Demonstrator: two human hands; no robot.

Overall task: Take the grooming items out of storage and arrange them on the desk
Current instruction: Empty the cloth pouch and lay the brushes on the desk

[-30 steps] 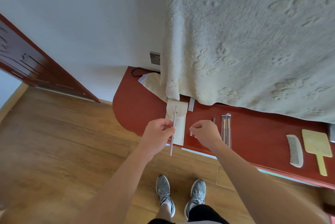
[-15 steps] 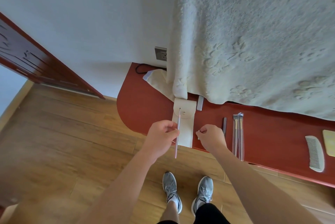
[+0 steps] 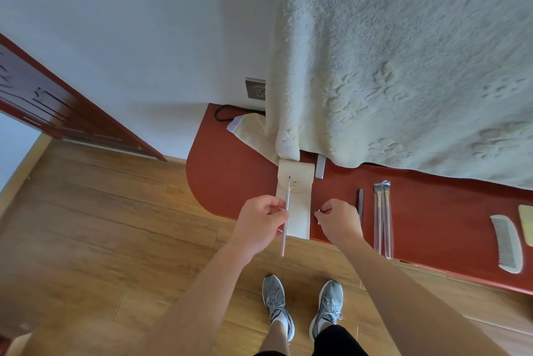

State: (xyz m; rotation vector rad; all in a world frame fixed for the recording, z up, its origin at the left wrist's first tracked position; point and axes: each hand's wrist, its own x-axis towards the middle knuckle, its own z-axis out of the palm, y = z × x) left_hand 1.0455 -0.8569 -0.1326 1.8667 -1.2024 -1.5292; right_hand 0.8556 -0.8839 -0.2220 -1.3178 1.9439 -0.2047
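Pinching a slim cosmetic pencil (image 3: 286, 211) near its middle, the left hand (image 3: 261, 223) has thumb and curled fingers closed on the shaft. The dark point aims toward 12 o'clock and the blunt end toward 6 o'clock, past the desk edge. The pencil is in the air over a cream snap-flap pouch (image 3: 300, 220), which lies flat on the red-brown desk (image 3: 230, 176).

At 3 o'clock from the pencil, the right hand (image 3: 339, 221) has its fingertips closed on a small white piece (image 3: 318, 212), too small to identify; it may be a cap.

Handling, as judged: the pencil looks very light, stiff and smooth. It would probably roll on the desk, and its point may break. A hold at mid-shaft, away from the point, suits it, and it is best laid down flat rather than dropped.

Farther toward 3 o'clock lie the items already set out:
- a dark slim stick (image 3: 360, 202)
- two brushes in clear sleeves (image 3: 382, 217), side by side
- a pale comb (image 3: 506, 243), well apart from the brushes
- a pale yellow flat item (image 3: 526, 223), cut off by the frame edge

At 12 o'clock from the pouch, a small silver bar (image 3: 320, 166) lies beside the hem of a cream paw-print blanket (image 3: 403, 67). A wall socket (image 3: 255, 88) sits at 11 o'clock.
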